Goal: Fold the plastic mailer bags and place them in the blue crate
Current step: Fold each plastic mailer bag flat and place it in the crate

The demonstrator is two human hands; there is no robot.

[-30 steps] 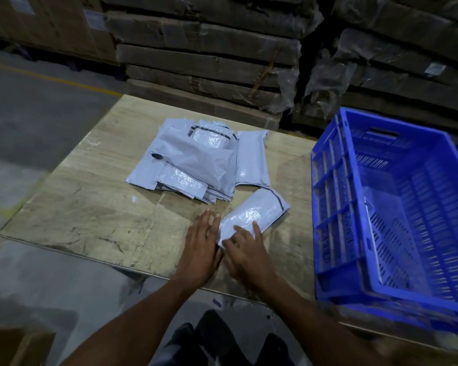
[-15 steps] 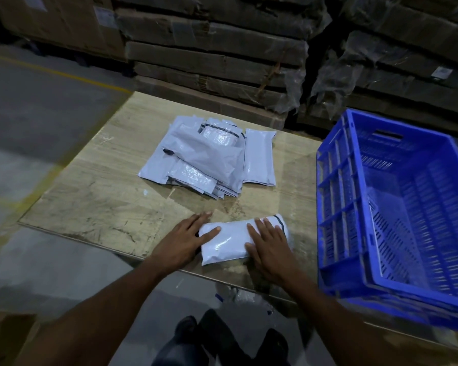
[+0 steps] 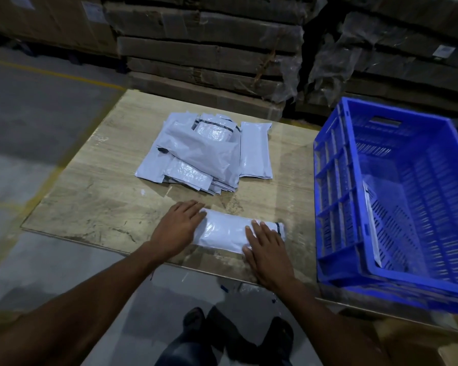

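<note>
Folded mailer bag (image 3: 228, 232) lies flat under both hands (image 3: 222, 241).

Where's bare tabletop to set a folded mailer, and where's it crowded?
Free: the table left of the pile and left hand; a strip between pile and crate. Crowded: the near edge, where both hands (right) press the mailer. The crate floor looks mostly bare.
</note>
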